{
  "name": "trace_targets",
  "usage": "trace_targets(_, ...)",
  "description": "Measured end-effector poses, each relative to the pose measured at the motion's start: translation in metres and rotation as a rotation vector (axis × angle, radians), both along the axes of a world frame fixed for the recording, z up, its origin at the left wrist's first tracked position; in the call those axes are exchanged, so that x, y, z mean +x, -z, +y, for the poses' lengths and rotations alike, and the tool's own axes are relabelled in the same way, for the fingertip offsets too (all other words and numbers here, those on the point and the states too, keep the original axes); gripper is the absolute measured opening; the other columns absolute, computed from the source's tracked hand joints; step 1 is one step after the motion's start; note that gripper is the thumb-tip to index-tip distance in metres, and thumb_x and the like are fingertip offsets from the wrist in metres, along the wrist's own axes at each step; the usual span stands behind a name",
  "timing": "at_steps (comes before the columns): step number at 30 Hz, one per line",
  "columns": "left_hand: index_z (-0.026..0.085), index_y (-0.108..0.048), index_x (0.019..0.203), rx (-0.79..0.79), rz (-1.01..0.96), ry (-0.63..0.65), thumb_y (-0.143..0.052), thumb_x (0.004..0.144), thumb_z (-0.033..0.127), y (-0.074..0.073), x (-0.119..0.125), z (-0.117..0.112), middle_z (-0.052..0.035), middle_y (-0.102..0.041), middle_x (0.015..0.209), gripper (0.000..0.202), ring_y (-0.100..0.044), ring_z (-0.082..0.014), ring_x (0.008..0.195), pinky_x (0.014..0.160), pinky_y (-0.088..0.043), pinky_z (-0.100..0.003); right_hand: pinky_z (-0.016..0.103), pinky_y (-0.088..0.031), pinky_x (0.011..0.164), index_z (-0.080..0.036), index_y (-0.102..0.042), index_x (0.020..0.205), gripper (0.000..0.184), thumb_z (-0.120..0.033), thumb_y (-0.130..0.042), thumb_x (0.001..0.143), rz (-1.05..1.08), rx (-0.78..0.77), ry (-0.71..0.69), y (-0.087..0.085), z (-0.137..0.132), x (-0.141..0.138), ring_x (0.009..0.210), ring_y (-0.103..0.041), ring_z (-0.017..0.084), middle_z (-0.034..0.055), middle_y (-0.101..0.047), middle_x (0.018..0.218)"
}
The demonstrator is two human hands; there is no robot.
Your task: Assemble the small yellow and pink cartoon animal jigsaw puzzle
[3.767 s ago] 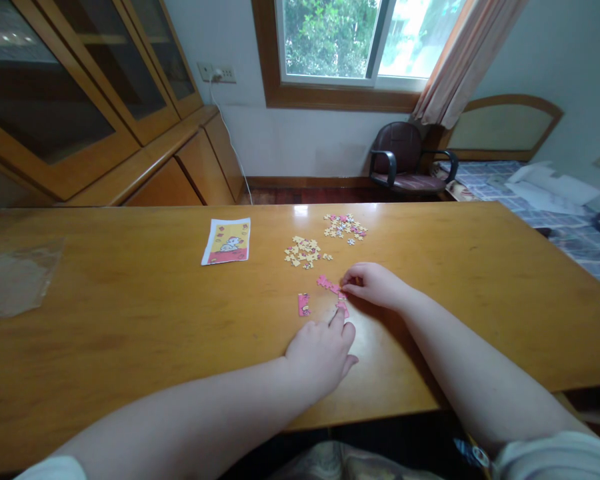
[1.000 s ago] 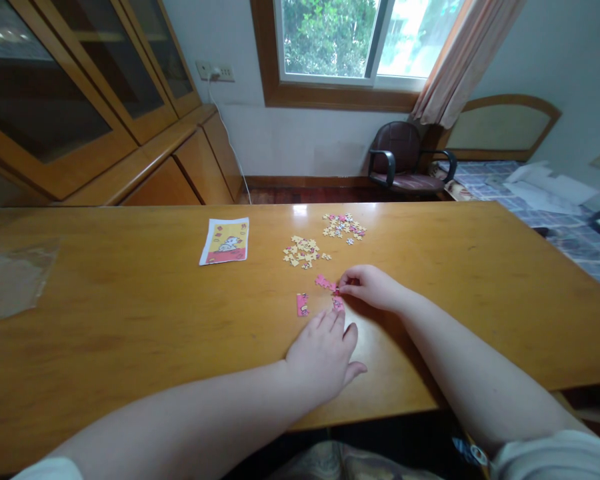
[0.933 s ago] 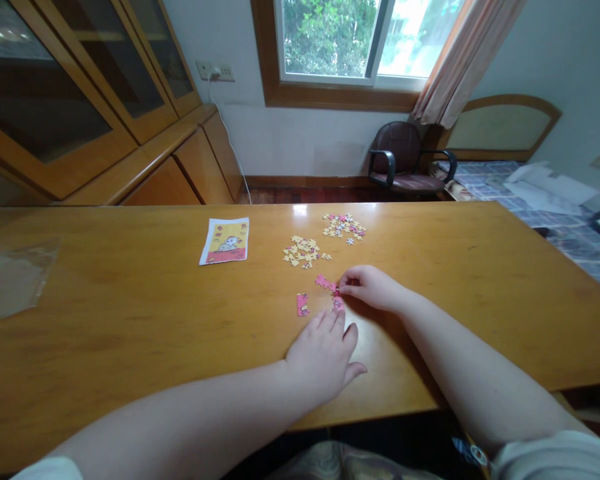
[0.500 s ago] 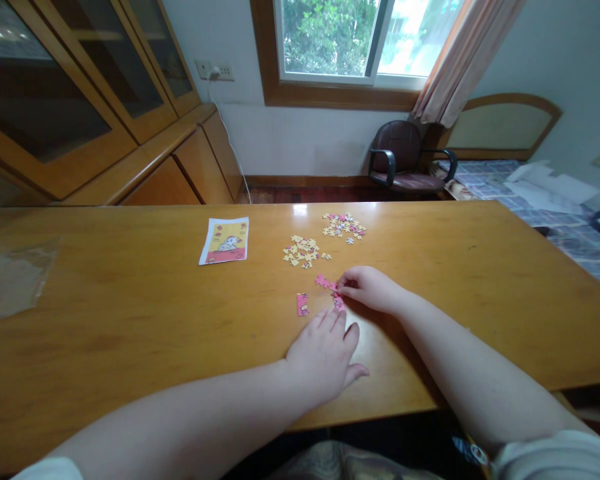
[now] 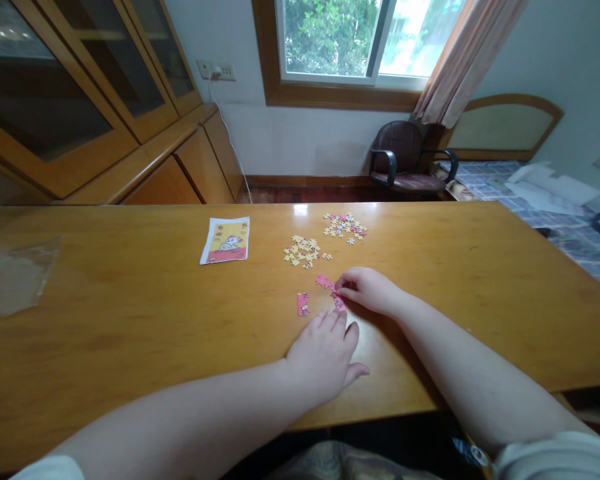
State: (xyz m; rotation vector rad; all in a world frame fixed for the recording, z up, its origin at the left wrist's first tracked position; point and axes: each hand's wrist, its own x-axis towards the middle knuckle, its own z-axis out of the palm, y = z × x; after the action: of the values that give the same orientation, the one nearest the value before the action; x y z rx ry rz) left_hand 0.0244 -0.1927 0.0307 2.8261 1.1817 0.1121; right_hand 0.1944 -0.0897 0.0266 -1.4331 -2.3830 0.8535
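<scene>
My right hand (image 5: 359, 288) pinches a small pink jigsaw piece (image 5: 335, 291) at the edge of the loose pink pieces (image 5: 324, 281); the fingers partly cover it. Just below lies another pink piece with a printed pattern (image 5: 339, 304). My left hand (image 5: 326, 353) rests flat on the table, fingers spread, its fingertips close to that patterned piece. Left of the fingertips sits a small joined pink section (image 5: 303, 305). Farther back are a pile of mostly yellow pieces (image 5: 304, 251) and a mixed yellow and pink pile (image 5: 345, 227).
A picture card (image 5: 225, 241) with a white animal on yellow and pink lies left of the piles. A clear plastic bag (image 5: 15, 277) is at the table's far left. Beyond the wooden table (image 5: 130, 300) stand a chair (image 5: 403, 157) and cabinets (image 5: 155, 180).
Hardly anything differs. The fingers of my right hand have shifted very slightly at the pink piece; my left hand stays in place.
</scene>
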Motion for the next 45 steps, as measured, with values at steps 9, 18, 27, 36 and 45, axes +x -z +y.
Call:
trace_targets(9,0.009,-0.055,0.123,-0.005,-0.001,0.012,-0.047,0.085,0.063,0.0007,0.0003,-0.0003,-0.0214,-0.055,0.132,0.067,-0.052,-0.0323,0.12,0.102,-0.037,-0.045,0.024,-0.043,0.065,-0.018,-0.07,0.079,0.009,-0.024,-0.063,0.08,0.007,-0.026,-0.029,0.0016,0.0017,0.0024,0.068,-0.06,0.014,0.0017,-0.069,0.075)
trace_targets(18,0.01,-0.056,0.122,-0.003,0.004,0.007,-0.046,0.085,0.063,-0.0005,0.0008,-0.0006,-0.0209,-0.057,0.129,0.066,-0.052,-0.0321,0.119,0.101,-0.037,-0.045,0.026,-0.043,0.068,-0.018,-0.07,0.084,0.014,-0.023,-0.056,0.084,-0.006,0.047,0.015,-0.002,0.0013,0.002,0.073,-0.059,0.015,0.0039,-0.07,0.082)
trace_targets(27,0.01,-0.056,0.122,0.018,-0.009,0.011,-0.045,0.085,0.064,0.0028,0.0002,-0.0001,-0.0204,-0.057,0.129,0.066,-0.053,-0.0323,0.118,0.101,-0.038,-0.045,0.023,-0.041,0.063,-0.02,-0.068,0.093,0.015,-0.022,-0.063,0.079,0.016,0.086,0.006,-0.0014,-0.0008,0.0023,0.067,-0.055,0.012,0.0007,-0.064,0.077)
trace_targets(36,0.009,-0.057,0.121,0.022,-0.016,0.012,-0.047,0.085,0.062,0.0041,-0.0005,0.0009,-0.0207,-0.058,0.128,0.065,-0.054,-0.0325,0.117,0.101,-0.039,-0.045,0.026,-0.044,0.076,-0.021,-0.07,0.096,0.016,-0.025,-0.057,0.088,0.017,0.124,-0.028,-0.0003,0.0006,0.002,0.081,-0.06,0.014,0.0042,-0.067,0.09)
trace_targets(45,0.008,-0.059,0.118,0.002,-0.001,-0.016,-0.048,0.085,0.061,-0.0008,0.0003,0.0039,-0.0204,-0.06,0.125,0.063,-0.054,-0.0319,0.117,0.102,-0.039,-0.045,0.025,-0.045,0.069,-0.022,-0.07,0.09,0.014,-0.033,-0.062,0.086,-0.095,0.138,0.121,0.0038,0.0059,0.005,0.075,-0.06,0.014,0.0032,-0.064,0.088)
